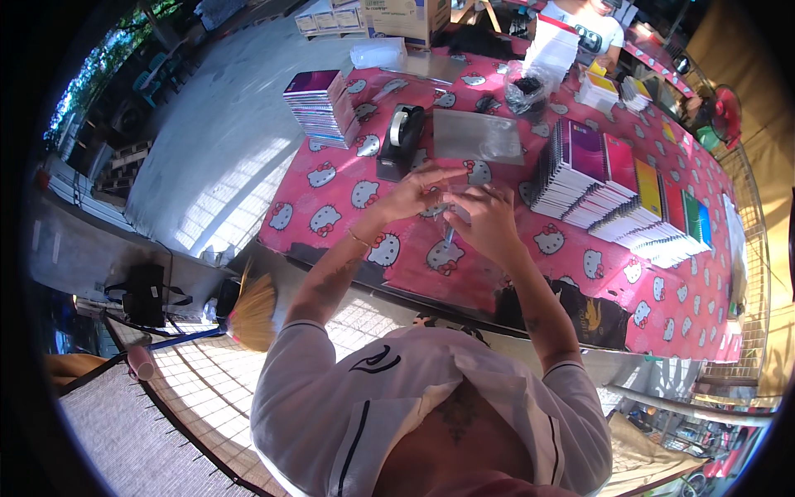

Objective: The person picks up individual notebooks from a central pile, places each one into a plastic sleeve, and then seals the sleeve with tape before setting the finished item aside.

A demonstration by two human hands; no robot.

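Both my hands meet above the pink cartoon-print tablecloth (pixel 348 186). My left hand (pixel 416 192) and my right hand (pixel 484 217) pinch a small clear plastic sleeve (pixel 451 207) between them, with a thin pen-like thing hanging below it. A black tape dispenser (pixel 402 139) stands just beyond my left hand. A flat pile of clear plastic sleeves (pixel 478 136) lies behind my hands.
A fanned row of spiral notebooks (pixel 617 195) lies at the right, another notebook stack (pixel 323 106) at the far left corner. A bag of small items (pixel 526 89), cardboard boxes (pixel 406 16) and a person (pixel 590 25) are at the far end. A broom (pixel 252 311) leans at the near left edge.
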